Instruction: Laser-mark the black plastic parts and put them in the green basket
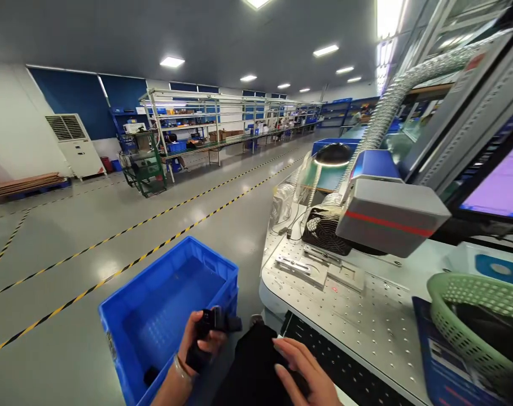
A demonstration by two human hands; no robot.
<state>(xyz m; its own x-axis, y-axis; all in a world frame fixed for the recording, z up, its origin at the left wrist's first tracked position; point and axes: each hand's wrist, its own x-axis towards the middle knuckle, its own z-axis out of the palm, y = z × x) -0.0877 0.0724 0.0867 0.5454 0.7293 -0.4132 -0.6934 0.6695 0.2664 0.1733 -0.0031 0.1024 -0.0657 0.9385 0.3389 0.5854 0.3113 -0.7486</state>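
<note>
My left hand (197,341) is closed around several small black parts (211,322), over the right side of a blue plastic crate (125,338). A dark item (151,375) lies in the crate's near corner. Over my dark-clothed lap, my right hand (305,369) has its fingers apart, near the front edge of the metal worktable (366,321). A small white thing shows by its fingertips, too little of it to name, and whether the hand holds it cannot be told. On the worktable are metal fixture plates (319,273) with a red light dot beside them.
A grey machine head (394,217) overhangs the worktable, with a black fan (327,230) behind the fixtures. A green basket (463,321) with dark contents stands at the right. Long shelved benches (231,138) line the far side.
</note>
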